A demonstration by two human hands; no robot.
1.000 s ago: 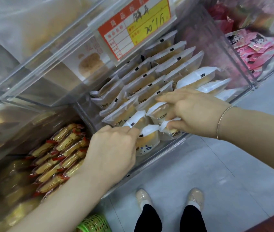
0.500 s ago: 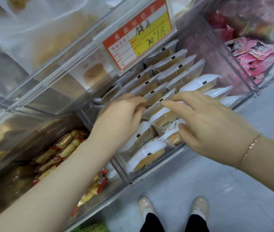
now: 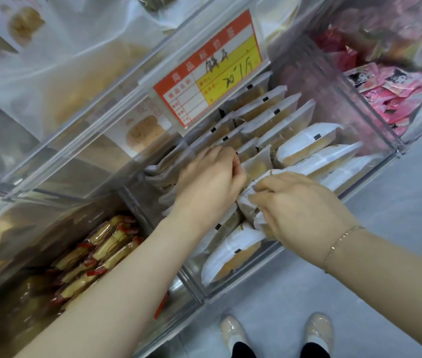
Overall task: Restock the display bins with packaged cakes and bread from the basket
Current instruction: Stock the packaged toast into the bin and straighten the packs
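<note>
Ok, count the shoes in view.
2. One shoe stands on the grey floor below the clear bin's front corner; the other shoe stands to its right. None seems hidden.

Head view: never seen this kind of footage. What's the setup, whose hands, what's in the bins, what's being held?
No robot here. A person wears one wide-angle camera on the head, looking down at their own arms and shoes on the floor. Both hands reach into a clear plastic bin filled with white-wrapped cakes standing in rows. The left hand rests curled among the packs; whether it grips one is hidden. The right hand, with a thin bracelet, pinches a white cake pack. Above hangs an orange and yellow price tag. The neighbouring bins hold red-tipped yellow snacks and pink packets.
</note>
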